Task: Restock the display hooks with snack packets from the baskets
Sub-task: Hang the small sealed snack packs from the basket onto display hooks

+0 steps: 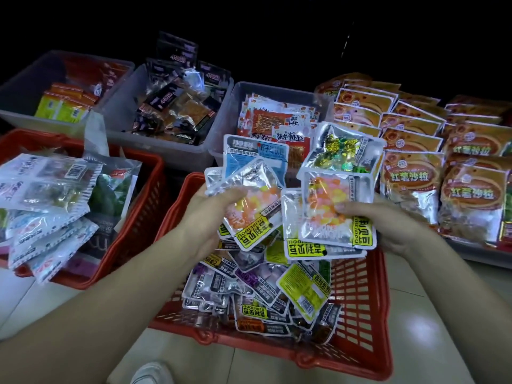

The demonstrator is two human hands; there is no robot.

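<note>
The left hand (210, 214) grips a fan of snack packets (249, 206), silver with coloured sweets inside; a blue packet (255, 156) stands behind them. The right hand (388, 228) holds a second stack (332, 212) with yellow labels. Both hands are above a red basket (360, 314) full of mixed packets, on the tiled floor (443, 328). A second red basket (144, 195) is at the left, grey bins (144, 145) are behind, and orange packets (410, 176) are at the right.
</note>
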